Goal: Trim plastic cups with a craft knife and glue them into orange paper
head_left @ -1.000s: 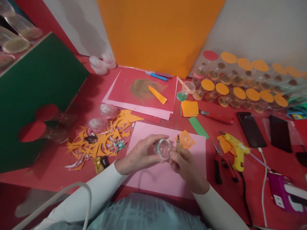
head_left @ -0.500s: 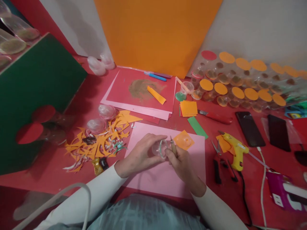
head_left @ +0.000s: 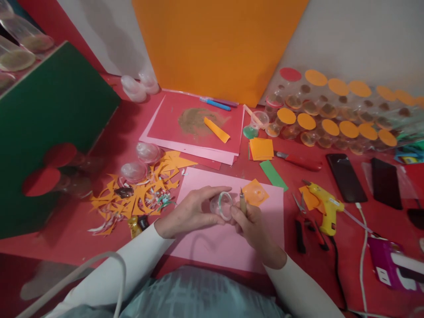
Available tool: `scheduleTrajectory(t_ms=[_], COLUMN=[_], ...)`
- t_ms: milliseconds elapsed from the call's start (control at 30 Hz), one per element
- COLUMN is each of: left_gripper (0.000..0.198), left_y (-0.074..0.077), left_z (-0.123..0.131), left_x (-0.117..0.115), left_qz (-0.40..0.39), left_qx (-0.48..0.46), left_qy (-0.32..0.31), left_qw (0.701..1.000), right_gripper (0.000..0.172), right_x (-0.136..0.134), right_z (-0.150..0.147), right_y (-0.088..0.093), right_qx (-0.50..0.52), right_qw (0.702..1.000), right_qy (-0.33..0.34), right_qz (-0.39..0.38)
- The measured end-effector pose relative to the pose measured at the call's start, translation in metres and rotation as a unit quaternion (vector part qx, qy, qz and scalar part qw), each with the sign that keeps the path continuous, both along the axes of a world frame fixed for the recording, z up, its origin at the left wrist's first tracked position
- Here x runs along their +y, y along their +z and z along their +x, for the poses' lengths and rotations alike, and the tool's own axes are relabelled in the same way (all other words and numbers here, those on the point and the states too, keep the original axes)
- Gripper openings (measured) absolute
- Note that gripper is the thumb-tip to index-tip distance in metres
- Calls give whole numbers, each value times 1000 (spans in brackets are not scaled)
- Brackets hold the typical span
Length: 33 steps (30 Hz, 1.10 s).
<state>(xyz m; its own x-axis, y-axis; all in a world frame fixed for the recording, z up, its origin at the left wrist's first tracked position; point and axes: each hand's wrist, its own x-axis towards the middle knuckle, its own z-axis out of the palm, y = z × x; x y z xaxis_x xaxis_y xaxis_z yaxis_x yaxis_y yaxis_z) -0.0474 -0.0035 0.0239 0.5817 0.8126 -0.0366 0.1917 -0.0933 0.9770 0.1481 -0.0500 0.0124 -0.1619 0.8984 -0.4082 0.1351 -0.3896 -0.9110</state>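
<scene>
My left hand [head_left: 190, 211] is closed round a small clear plastic cup [head_left: 221, 205], held on its side over a pink sheet of paper [head_left: 228, 240]. My right hand [head_left: 251, 225] grips a craft knife [head_left: 243, 203] with its blade pointing up, and its fingertips touch the cup's rim. Just beyond the knife an orange paper square with a clear lid on it [head_left: 254, 192] lies on the pink sheet.
Orange paper scraps [head_left: 142, 194] and two clear cups lie to the left. A yellow glue gun [head_left: 323, 204], scissors [head_left: 309, 227], two phones [head_left: 346, 177] and rows of orange-lidded cups [head_left: 331, 128] are on the right. A green board [head_left: 49, 128] stands left, and an orange sheet [head_left: 218, 44] leans at the back.
Both hands stayed over the pink sheet. The cup was turned in my left hand, its mouth first facing up, now sideways, and the knife tilted slightly.
</scene>
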Motion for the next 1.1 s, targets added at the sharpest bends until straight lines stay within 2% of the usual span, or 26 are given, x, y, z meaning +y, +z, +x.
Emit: scheduleTrajectory(t_ms=[200, 467, 567, 767, 933, 1100], left_gripper=[67, 69, 67, 67, 62, 60], left_y=[4, -1, 2, 4, 5, 9], left_z=[-2, -4, -3, -1, 2, 5], left_x=[4, 6, 4, 3, 1, 0], left_qz=[-90, -128, -116, -61, -14, -38], left_qx=[-36, -57, -37, -9, 35, 24], left_qy=[-35, -38, -15, 28, 31, 31], left_qw=[995, 989, 992, 998, 999, 999], right_gripper=[41, 42, 42, 42, 37, 40], right_x=[-3, -1, 0, 2, 0, -2], right_z=[3, 0, 2, 5, 0, 0], right_y=[-3, 1, 1, -2, -5, -5], right_qx=[32, 46, 24, -78, -121, -117], right_qw=[997, 994, 998, 994, 985, 979], right_qy=[22, 26, 18, 3, 13, 23], right_qz=[-61, -99, -61, 75, 119, 163])
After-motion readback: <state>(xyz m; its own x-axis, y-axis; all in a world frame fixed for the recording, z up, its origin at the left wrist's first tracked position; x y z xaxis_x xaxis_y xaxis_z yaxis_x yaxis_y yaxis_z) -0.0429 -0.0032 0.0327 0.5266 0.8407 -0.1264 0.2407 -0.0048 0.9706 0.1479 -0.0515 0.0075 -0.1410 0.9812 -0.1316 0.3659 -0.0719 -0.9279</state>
